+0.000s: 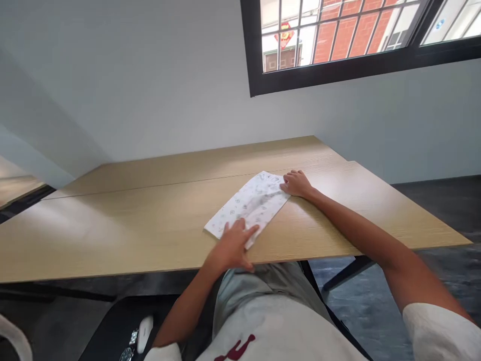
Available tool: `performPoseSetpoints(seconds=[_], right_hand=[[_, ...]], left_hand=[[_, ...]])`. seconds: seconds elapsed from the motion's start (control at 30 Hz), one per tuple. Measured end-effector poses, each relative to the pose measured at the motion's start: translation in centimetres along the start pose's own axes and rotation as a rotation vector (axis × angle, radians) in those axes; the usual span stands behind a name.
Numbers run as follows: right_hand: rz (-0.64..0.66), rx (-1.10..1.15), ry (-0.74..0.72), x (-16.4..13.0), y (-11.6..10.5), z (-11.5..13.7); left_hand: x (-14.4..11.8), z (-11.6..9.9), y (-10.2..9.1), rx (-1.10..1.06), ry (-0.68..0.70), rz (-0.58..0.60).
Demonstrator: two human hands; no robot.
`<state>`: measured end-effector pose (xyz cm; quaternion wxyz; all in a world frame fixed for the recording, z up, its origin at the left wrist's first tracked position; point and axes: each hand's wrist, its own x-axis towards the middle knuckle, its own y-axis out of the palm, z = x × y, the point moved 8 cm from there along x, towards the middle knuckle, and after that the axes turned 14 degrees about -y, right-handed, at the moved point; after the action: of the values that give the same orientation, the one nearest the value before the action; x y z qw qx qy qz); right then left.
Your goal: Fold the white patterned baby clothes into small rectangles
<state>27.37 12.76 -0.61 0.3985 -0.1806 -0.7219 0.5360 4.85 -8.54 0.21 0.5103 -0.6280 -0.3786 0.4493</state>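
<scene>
A folded white cloth (248, 204) with small dark printed figures lies flat and slanted on the wooden table. My left hand (233, 244) is over its near end, fingers spread, their tips on or just above the fabric; I cannot tell whether they press on it. At the far right corner, my right hand (296, 183) has its fingers curled in at the cloth's edge, with the thumb side against the fabric. The fingers' undersides are hidden, but the corner appears to be held there.
The light wooden table (112, 225) has a seam along its length and meets a pale wall (150, 80). A barred window (338, 35) is above. Beside my left leg, a black seat (108, 331) carries a watch (130, 348) and a white object (145, 333).
</scene>
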Motion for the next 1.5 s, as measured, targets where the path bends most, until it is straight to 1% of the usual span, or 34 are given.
performPoseSetpoints(seconds=[0.1, 0.17, 0.23, 0.3, 0.4, 0.47, 0.53, 0.57, 0.63, 0.7, 0.77, 0.83, 0.9, 0.93, 0.97, 1.03, 1.1, 1.17, 1.23, 1.3, 1.4, 1.5], right_hand=[[-0.034, 0.1, -0.218, -0.1, -1.1, 2.7], [-0.087, 0.233, -0.366, -1.0, -2.0, 4.9], [-0.124, 0.362, -0.467, -2.2, -3.0, 6.9], [-0.129, 0.436, -0.546, -3.6, -3.8, 8.7], [-0.12, 0.464, -0.605, -4.8, -5.1, 10.3], [-0.116, 0.485, -0.605, -4.8, -5.6, 10.6], [-0.098, 0.525, -0.599, -4.3, -5.6, 10.5], [-0.086, 0.543, -0.589, -4.0, -5.5, 10.4], [-0.062, 0.545, -0.556, -3.5, -5.2, 10.0], [-0.03, 0.509, -0.518, -3.4, -5.0, 9.4], [0.034, 0.46, -0.463, -3.6, -4.9, 8.6], [0.129, 0.405, -0.388, -4.0, -4.7, 7.7], [0.221, 0.351, -0.317, -4.5, -4.4, 6.7], [0.241, 0.329, -0.284, -4.6, -4.3, 6.2], [0.241, 0.308, -0.261, -4.7, -4.2, 5.9], [0.176, 0.267, -0.245, -4.7, -4.2, 5.4], [0.072, 0.247, -0.282, -4.6, -4.4, 5.5], [0.029, 0.272, -0.346, -4.5, -4.1, 5.7], [0.08, 0.315, -0.377, -4.5, -3.1, 5.5], [0.179, 0.338, -0.368, -4.6, -1.8, 4.8], [0.279, 0.339, -0.295, -4.8, -0.3, 2.7], [0.312, 0.354, -0.23, -5.0, 0.4, 0.9]], left_hand=[[0.4, 5.8, -0.4, -0.178, -0.042, 0.072], [1.0, 9.7, -0.9, -0.192, -0.119, 0.061], [1.7, 13.3, -1.3, -0.156, -0.212, 0.047], [2.6, 15.9, -1.7, -0.124, -0.258, 0.053], [4.2, 18.0, -2.4, -0.082, -0.28, 0.107], [5.6, 18.3, -3.2, -0.072, -0.292, 0.17], [7.3, 17.8, -4.0, -0.079, -0.306, 0.229], [8.2, 17.4, -4.5, -0.078, -0.318, 0.239], [10.0, 16.3, -5.5, -0.053, -0.339, 0.187], [11.6, 14.5, -5.8, -0.046, -0.283, 0.111], [12.4, 12.3, -4.8, -0.089, -0.145, 0.112], [12.4, 10.6, -3.1, -0.14, -0.017, 0.161], [12.1, 9.8, -1.7, -0.143, 0.044, 0.188], [11.9, 9.6, -1.2, -0.129, 0.057, 0.197], [11.7, 9.5, -0.7, -0.111, 0.063, 0.207], [11.5, 9.3, -0.2, -0.088, 0.061, 0.223], [11.5, 9.3, -0.3, -0.098, 0.052, 0.221], [11.6, 9.5, -0.6, -0.134, 0.031, 0.208], [11.9, 10.1, -0.7, -0.153, -0.002, 0.199], [12.4, 11.0, -0.5, -0.133, -0.029, 0.19], [13.5, 11.9, 0.1, -0.108, -0.024, 0.153], [14.4, 12.4, 0.3, -0.138, -0.011, 0.095]])
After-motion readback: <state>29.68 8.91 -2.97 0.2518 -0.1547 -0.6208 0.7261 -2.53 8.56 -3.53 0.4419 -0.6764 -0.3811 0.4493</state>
